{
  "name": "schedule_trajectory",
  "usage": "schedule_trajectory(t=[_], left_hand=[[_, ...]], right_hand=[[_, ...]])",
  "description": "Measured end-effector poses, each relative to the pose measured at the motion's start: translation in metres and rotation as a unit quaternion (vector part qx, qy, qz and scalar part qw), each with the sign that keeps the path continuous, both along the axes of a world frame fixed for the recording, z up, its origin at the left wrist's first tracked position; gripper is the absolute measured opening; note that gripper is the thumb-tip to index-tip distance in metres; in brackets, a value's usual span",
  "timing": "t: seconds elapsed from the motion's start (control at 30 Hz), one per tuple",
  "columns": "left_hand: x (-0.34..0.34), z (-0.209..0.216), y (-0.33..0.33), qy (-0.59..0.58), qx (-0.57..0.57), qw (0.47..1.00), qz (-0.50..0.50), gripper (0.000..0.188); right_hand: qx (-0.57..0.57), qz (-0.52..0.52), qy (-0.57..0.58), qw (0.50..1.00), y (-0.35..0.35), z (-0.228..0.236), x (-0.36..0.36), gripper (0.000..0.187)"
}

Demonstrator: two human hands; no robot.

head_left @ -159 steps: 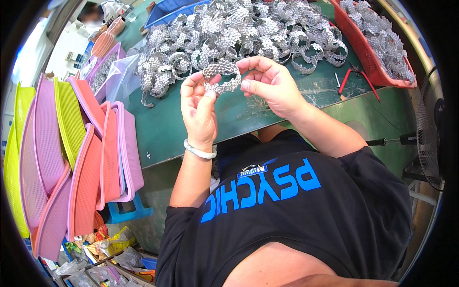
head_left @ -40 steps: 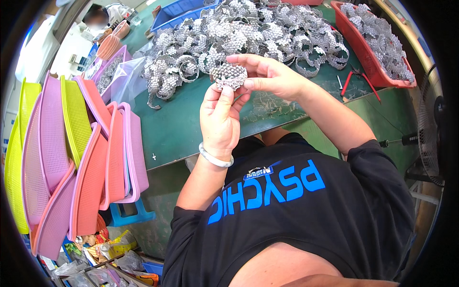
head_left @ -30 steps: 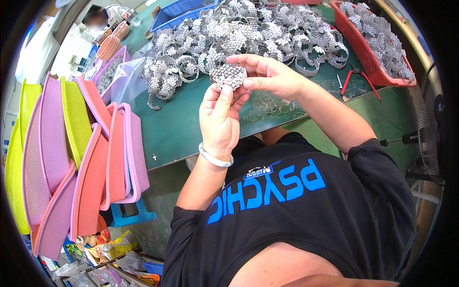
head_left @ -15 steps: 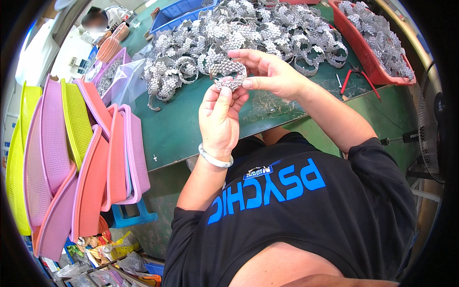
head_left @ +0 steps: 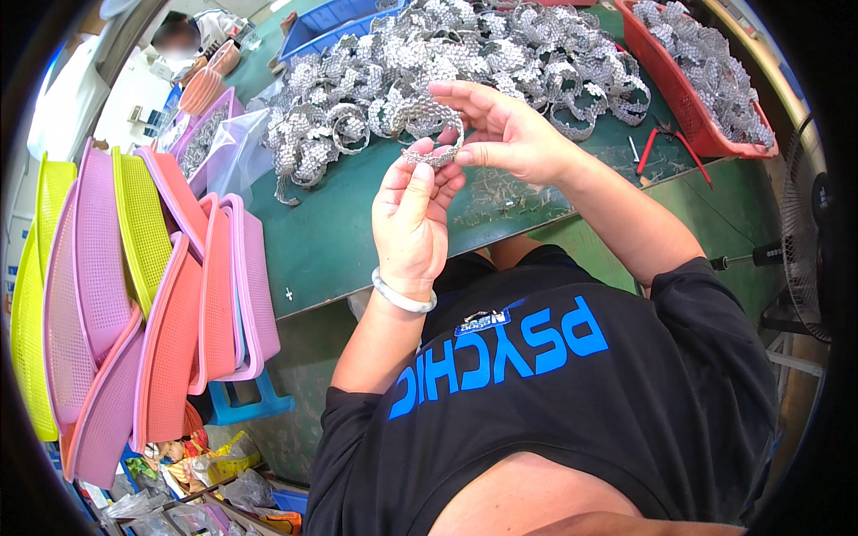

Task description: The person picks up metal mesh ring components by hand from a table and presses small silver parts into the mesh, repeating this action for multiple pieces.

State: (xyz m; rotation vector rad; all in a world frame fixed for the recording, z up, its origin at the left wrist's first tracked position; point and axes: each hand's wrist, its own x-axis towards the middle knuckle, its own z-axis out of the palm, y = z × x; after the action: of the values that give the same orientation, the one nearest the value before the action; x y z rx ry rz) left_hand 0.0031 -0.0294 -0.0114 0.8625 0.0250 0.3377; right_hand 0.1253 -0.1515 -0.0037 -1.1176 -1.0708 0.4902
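A scaly silver metal ring-shaped band [head_left: 424, 113] has its near edge pinched in the left hand [head_left: 412, 217]; the right hand [head_left: 523, 143] thumbs its right side, finger contact unclear. Large inverted blue lettering [head_left: 593, 338] and a small blue patch [head_left: 483, 322] mark the black fabric shirt [head_left: 572, 429].

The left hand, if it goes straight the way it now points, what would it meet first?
Probably the heap of silvery bands, beyond the ring-shaped band that the left hand holds, though depth is unclear and it might pass above.
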Motion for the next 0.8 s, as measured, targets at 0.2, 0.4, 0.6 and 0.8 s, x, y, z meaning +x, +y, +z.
schedule_trajectory(t=[0.2, 0.4, 0.6, 0.8], left_hand=[[0.0003, -0.0039, 0.0008, 0.001, 0.002, 1.000, 0.009, 0.027], [0.0000, -0.0022, 0.0004, 0.009, 0.017, 1.000, 0.019, 0.029], [-0.0009, -0.0018, 0.0002, 0.008, 0.041, 0.999, 0.027, 0.031], [-0.0010, -0.0015, 0.0001, 0.015, 0.054, 0.998, 0.037, 0.032]], right_hand=[[0.033, -0.050, -0.051, 0.997, 0.0012, -0.0005, -0.0040, 0.063], [0.034, -0.116, -0.147, 0.982, -0.0008, 0.0001, -0.0052, 0.064], [0.040, -0.156, -0.209, 0.965, -0.0020, 0.0025, -0.0072, 0.065], [0.028, -0.206, -0.293, 0.933, -0.0055, 0.0070, -0.0089, 0.065]])
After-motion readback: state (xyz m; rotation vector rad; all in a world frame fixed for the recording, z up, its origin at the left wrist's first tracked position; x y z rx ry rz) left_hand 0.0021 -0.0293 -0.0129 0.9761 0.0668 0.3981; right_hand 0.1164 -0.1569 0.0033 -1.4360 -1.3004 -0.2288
